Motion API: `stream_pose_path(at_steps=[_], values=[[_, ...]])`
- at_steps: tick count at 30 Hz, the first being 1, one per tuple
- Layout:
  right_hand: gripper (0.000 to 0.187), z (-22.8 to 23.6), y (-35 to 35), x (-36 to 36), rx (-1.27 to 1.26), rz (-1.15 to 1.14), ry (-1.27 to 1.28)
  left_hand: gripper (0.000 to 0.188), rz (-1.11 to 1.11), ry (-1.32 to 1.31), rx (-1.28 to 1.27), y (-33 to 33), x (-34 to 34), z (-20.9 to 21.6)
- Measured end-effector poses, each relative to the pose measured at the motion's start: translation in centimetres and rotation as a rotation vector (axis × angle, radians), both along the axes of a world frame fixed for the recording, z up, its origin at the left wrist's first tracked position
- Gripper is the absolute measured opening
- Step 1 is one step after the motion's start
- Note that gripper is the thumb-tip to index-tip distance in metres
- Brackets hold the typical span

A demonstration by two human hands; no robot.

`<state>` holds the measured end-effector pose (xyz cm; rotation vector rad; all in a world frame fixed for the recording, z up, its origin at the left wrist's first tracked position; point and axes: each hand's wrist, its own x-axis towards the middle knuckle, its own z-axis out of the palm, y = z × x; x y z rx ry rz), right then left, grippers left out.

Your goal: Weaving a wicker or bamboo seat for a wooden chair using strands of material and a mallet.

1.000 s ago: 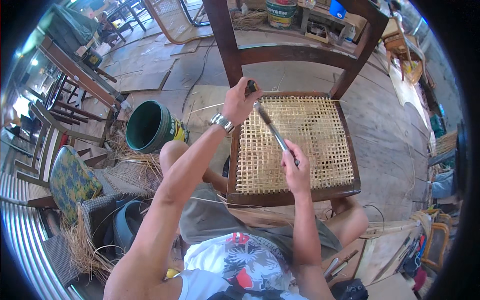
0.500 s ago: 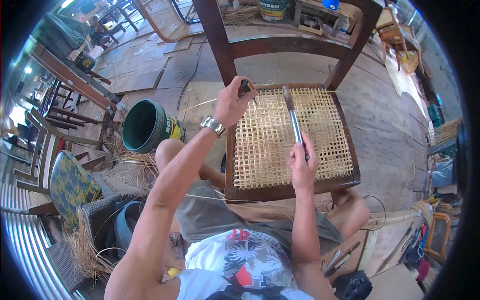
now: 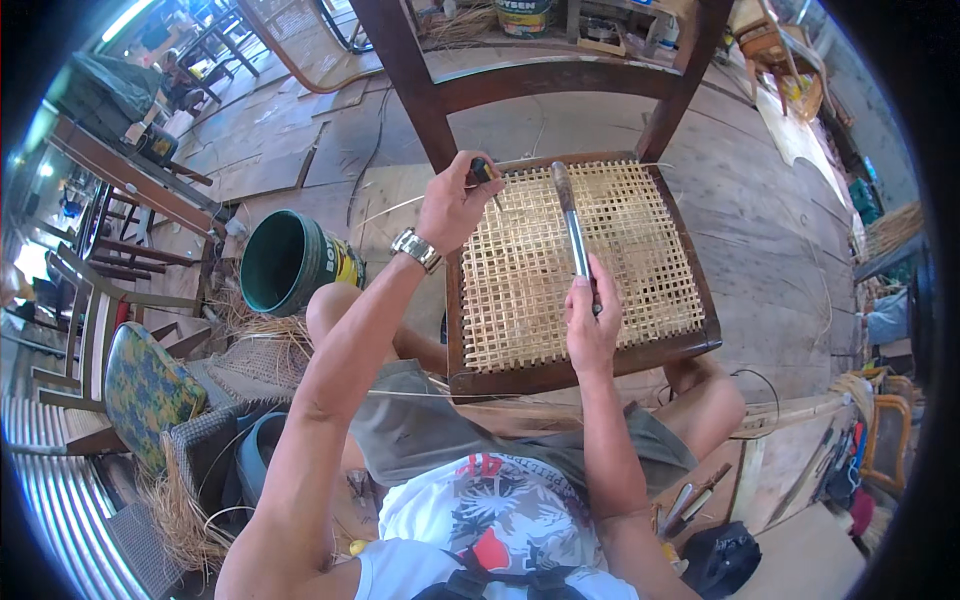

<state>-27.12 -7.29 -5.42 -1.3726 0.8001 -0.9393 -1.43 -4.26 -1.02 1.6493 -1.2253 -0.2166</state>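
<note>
My left hand [image 3: 450, 208], with a metal watch on its wrist, is closed round a screwdriver-like tool [image 3: 483, 170] with a dark and yellow handle. The tool's thin shaft points down at the far left part of a woven cane seat [image 3: 540, 290]. In my right hand [image 3: 592, 330] is a long metal bar tool [image 3: 572, 225] with a thicker brown far end. That bar slants over the seat, its brown end near the far edge. The seat is set in a dark wooden chair [image 3: 550, 85] that stands before me, its backrest on the far side.
A green bucket [image 3: 278, 262] lies tilted on the left, by loose fibre strands [image 3: 265, 325]. A camouflage-patterned cushion [image 3: 148, 385] and chair frames stand at far left. Hand tools [image 3: 697, 500] and a dark cap-like item [image 3: 720, 558] lie at lower right. Another chair [image 3: 780, 55] is at far right.
The view has shifted a little, so the chair appears slightly farther left. Both hands keep their tools, with the bar still over the seat and the thin shaft still at its far left.
</note>
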Motion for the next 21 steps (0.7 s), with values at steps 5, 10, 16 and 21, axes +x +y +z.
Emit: stream_pose_path(at_steps=[5, 10, 16, 21], values=[[0.044, -0.6, 0.7, -1.0, 0.065, 0.151, 0.048, 0.026, -0.021, -0.015, 0.018, 0.4, -0.1, 0.3], [0.043, 0.3, 0.1, -0.7, 0.088, 0.009, 0.023, 0.024, 0.004, -0.030, 0.091, 0.1, -0.6, -0.2], [0.042, 0.2, 1.3, -3.7, 0.023, 0.211, 0.092, 0.023, 0.025, 0.015, 0.012, 2.4, -1.4, 1.5], [0.042, 1.5, 4.5, -5.2, 0.078, 0.372, 0.142, 0.023, -0.006, 0.014, -0.022, 3.5, -2.0, 0.2]])
